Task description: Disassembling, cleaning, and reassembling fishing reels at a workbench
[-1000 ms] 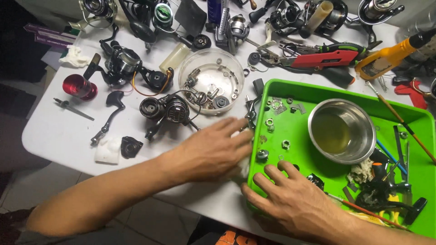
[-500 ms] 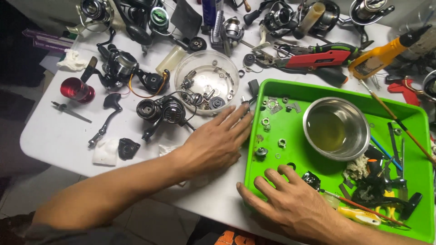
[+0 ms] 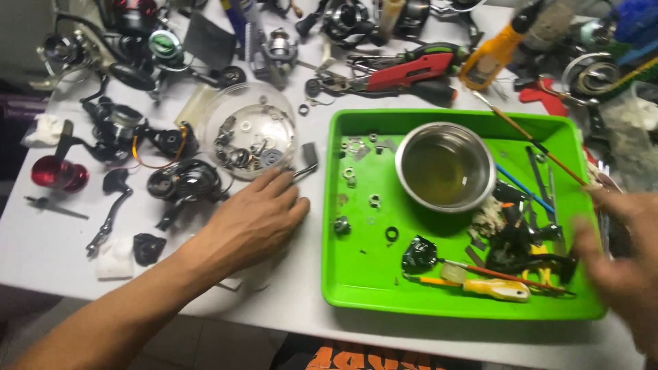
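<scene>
My left hand (image 3: 250, 223) lies flat, palm down, on the white table (image 3: 48, 247), just left of a green tray (image 3: 327, 226), fingers spread and holding nothing. Its fingertips are close to a small dark metal part (image 3: 308, 159) and a clear round dish (image 3: 247, 133) of small parts. My right hand (image 3: 617, 260) is blurred at the tray's right edge, fingers apart, with nothing visible in it. The tray holds a steel bowl (image 3: 445, 168) of yellowish liquid, loose washers (image 3: 373, 200), a yellow-handled screwdriver (image 3: 493, 289) and dark reel parts (image 3: 418, 253).
Black fishing reels (image 3: 185, 181) and a crank handle (image 3: 110, 212) lie left of my left hand, beside a red spool (image 3: 58, 175). A red and black tool (image 3: 411, 68), a yellow tool (image 3: 493, 48) and more reels crowd the table's far side.
My right hand has swung from the tray's front left corner to its right edge. My left hand has stayed flat on the table. The view has shifted left.
</scene>
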